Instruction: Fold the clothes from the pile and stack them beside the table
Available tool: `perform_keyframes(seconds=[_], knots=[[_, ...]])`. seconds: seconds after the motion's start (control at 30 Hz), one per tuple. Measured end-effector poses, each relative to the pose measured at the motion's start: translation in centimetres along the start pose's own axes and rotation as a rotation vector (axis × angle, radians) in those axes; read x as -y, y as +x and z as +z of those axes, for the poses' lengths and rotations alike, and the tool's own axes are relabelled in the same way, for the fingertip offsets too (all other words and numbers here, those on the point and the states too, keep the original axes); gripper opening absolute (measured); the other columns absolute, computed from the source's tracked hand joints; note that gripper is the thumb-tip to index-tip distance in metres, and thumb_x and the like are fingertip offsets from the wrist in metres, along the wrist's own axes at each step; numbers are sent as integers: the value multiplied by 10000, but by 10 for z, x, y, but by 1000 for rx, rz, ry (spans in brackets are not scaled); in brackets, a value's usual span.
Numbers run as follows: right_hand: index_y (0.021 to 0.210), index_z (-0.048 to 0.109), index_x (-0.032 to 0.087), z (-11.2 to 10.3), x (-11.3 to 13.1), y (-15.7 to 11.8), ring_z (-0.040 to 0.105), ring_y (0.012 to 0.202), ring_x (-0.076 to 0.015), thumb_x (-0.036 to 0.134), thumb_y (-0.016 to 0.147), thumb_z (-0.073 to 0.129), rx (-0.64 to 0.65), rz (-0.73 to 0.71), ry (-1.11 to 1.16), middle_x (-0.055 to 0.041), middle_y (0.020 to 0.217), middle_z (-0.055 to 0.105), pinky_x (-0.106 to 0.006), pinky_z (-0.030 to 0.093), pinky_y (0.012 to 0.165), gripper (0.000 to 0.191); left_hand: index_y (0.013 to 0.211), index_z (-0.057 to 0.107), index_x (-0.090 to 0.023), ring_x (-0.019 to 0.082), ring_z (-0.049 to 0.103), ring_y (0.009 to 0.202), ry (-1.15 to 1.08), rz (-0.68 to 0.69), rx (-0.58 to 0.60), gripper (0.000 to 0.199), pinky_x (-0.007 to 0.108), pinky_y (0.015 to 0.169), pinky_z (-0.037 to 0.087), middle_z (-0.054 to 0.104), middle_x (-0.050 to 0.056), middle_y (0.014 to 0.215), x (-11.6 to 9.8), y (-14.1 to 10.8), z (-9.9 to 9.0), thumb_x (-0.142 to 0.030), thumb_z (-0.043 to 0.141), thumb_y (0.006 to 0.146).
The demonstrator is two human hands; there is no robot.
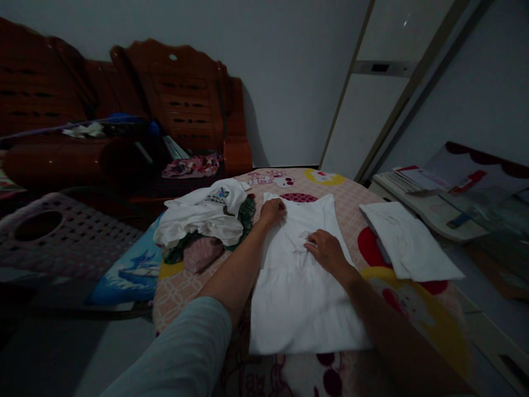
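A white sleeveless dress (306, 314) lies spread on the table, its shoulders toward the far edge and its skirt toward me. My left hand (273, 213) is closed at the left shoulder, fingers bent down on the fabric. At the waist, my right hand (326, 249) pinches a small gathered bit of the dress, which looks like a tie or bow. A heap of clothes (204, 215) sits left of the dress, with a white printed shirt on top. Over on the right lies a folded white garment (409, 240).
A patterned cloth (177, 300) covers the round table. Behind on the left stand wooden chairs (177, 99) with clothes on them. A woven basket (74, 237) and a blue printed bag (132, 270) are at the left. Papers (417, 179) lie on a side cabinet at the right.
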State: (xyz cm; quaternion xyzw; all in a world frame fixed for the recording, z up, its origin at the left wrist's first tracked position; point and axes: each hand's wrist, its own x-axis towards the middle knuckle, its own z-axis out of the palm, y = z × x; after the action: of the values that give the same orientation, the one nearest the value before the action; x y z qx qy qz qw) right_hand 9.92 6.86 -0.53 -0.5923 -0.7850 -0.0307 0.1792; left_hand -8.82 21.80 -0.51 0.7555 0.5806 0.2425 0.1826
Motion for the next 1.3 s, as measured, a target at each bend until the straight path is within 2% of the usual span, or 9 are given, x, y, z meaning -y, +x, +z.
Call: perform_keyframes(seconds=[0.23,0.33,0.5,0.7,0.9,1.0,1.1,1.17,1.3], knots=[[764,634,185,-2,4,5,581,757,-198,129,821,535,46,32,-42,-83,829,656,-292,404,703,126,921,718,-177,166,661,868,-19,-1,2,178,236,790,469,739,58,928,-1,-1,-1,-179,692,744],[706,607,194,-11,0,4,580,719,-182,130,788,552,33,25,122,-53,774,649,-278,408,684,117,919,719,-181,168,661,859,-19,5,-4,177,241,785,468,740,58,919,0,0,0,-176,687,745],[636,556,194,-24,-12,-3,562,706,-168,78,698,565,10,-139,346,-26,700,609,-279,418,727,133,911,719,-172,169,658,844,-28,10,-9,174,250,780,468,742,62,922,1,2,1,-160,672,744],[616,536,187,-16,-9,-4,518,707,-170,33,695,546,85,-219,240,-28,698,587,-291,389,726,174,931,719,-157,172,654,854,-12,21,-46,184,251,793,466,740,71,932,-1,2,1,-146,633,769],[752,593,169,-12,-14,-3,540,704,-156,233,839,661,73,-158,366,-18,730,607,-280,390,715,127,926,723,-155,184,653,872,1,33,-55,183,265,805,469,740,71,938,-5,-1,-4,-140,622,774],[801,621,167,-14,-12,-4,544,759,-177,240,864,648,110,-251,226,-40,776,623,-299,383,750,101,931,720,-168,184,649,892,-4,70,-48,186,265,807,470,738,57,957,-8,-3,-6,-160,642,763],[831,636,163,-17,-7,-4,536,796,-195,213,870,627,140,-309,66,-64,820,629,-313,375,763,64,909,722,-174,187,648,886,35,83,23,172,267,798,472,735,57,947,-8,-3,-8,-171,664,747],[855,639,159,-19,-5,-4,533,798,-193,205,873,617,150,-301,45,-66,830,629,-310,378,762,53,932,721,-165,185,652,881,29,67,30,193,265,795,475,734,61,946,-6,-3,-9,-172,669,746],[851,639,159,-21,-7,-5,539,789,-180,208,885,612,173,-266,100,-57,826,628,-295,393,767,66,991,715,-160,180,656,910,0,24,-43,268,256,823,480,731,57,965,2,1,-18,-154,694,724]])
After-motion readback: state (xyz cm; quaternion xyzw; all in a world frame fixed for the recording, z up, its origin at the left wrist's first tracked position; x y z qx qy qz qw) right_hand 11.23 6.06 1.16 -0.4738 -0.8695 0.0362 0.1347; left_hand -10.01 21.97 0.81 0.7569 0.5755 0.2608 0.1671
